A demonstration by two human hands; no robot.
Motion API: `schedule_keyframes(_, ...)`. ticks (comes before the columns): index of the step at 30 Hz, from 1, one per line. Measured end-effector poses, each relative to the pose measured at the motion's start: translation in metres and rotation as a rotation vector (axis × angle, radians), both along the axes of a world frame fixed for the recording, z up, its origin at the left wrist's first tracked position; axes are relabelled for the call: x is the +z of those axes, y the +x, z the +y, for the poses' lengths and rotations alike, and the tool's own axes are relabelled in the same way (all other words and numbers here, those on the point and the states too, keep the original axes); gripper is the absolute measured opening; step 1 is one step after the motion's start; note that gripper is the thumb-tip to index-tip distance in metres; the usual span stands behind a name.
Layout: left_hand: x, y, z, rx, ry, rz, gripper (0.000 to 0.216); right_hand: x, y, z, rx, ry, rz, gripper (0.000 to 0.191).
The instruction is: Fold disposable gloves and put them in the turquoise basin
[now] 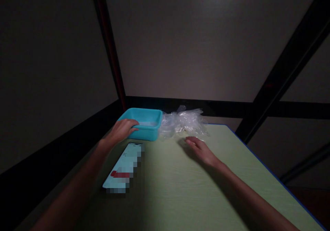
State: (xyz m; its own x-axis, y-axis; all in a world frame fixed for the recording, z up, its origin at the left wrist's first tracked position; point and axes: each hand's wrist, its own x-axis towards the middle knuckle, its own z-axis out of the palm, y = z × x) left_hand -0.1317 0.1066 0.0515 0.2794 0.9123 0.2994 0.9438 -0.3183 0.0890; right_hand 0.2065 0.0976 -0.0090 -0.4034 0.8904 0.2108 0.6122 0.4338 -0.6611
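Turquoise plastic basin (pixel 145 133) at the far left of the green surface (pixel 167 183), open side up; whitish patch inside, too dim to identify. Left hand (pixel 124 128): grasping the near rim toward its left end, fingers over the edge, thumb low on the outer wall. Right hand (pixel 200 149): released, fingers loosely curled, nothing visible in it; from where I stand, cannot tell whether it touches the surface. Crumpled clear plastic bags (pixel 190 121) lie just beyond it, right of the basin. Smartphone (pixel 123 165) flat in front of the basin, screen lit, near the left forearm.

Handling notes, my judgement: a hold at one end of the rim probably steadies the basin but could let it pivot; light, even pressure should suit plastic walls. Bags look slippery and apt to cling; a fingertip pinch on a loose edge would likely beat a full fist. Best to keep the left wrist clear of the smartphone
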Motion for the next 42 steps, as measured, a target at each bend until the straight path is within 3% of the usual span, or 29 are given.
schedule_keyframes(4, -0.012, -0.007, 0.005, 0.004, 0.001, -0.112, 0.025, -0.009, -0.017, 0.006, 0.038, 0.065, -0.183, 0.040)
schedule_keyframes(9, -0.012, -0.007, 0.005, 0.035, 0.048, -0.132, 0.020, -0.018, -0.025, 0.004, 0.005, 0.078, -0.338, 0.045)
schedule_keyframes(12, -0.009, 0.014, -0.005, -0.034, 0.167, -0.186, 0.030, -0.014, -0.022, 0.000, 0.001, 0.083, -0.371, 0.045)
schedule_keyframes(15, -0.019, 0.057, -0.025, -0.139, 0.206, -0.381, 0.023, -0.006, -0.018, -0.004, 0.006, 0.088, -0.362, 0.043)
schedule_keyframes(16, -0.027, 0.074, -0.033, -0.169, 0.176, -0.408, 0.019, -0.003, -0.017, -0.005, 0.009, 0.088, -0.352, 0.043)
schedule_keyframes(18, -0.048, 0.106, -0.046, -0.261, -0.034, -0.614, 0.018, 0.000, -0.014, -0.006, 0.011, 0.084, -0.326, 0.042)
schedule_keyframes(20, -0.071, 0.131, -0.053, -0.240, -0.254, -0.897, 0.021, -0.001, -0.013, -0.007, 0.011, 0.067, -0.295, 0.038)
schedule_keyframes(21, -0.080, 0.139, -0.054, -0.181, -0.356, -1.059, 0.022, -0.002, -0.014, -0.007, 0.014, 0.051, -0.277, 0.036)
schedule_keyframes(24, -0.096, 0.149, -0.049, -0.118, -0.420, -1.173, 0.021, -0.006, -0.017, -0.003, 0.028, -0.015, -0.201, 0.029)
schedule_keyframes(28, -0.093, 0.143, -0.045, -0.107, -0.430, -1.256, 0.017, 0.002, -0.030, 0.012, 0.058, -0.138, -0.007, 0.031)
schedule_keyframes(32, -0.090, 0.137, -0.049, -0.100, -0.422, -1.336, 0.019, 0.031, -0.042, 0.022, 0.115, -0.208, 0.256, 0.045)
schedule_keyframes(37, -0.102, 0.135, -0.043, -0.355, -0.683, -1.691, 0.029, 0.057, -0.034, 0.001, 0.356, -0.368, 0.761, 0.046)
schedule_keyframes(39, -0.105, 0.136, -0.039, -0.418, -0.741, -1.715, 0.030, 0.053, -0.023, -0.012, 0.410, -0.419, 0.808, 0.051)
schedule_keyframes(42, -0.107, 0.137, -0.036, -0.404, -0.755, -1.678, 0.032, 0.038, -0.003, -0.029, 0.551, -0.589, 0.739, 0.053)
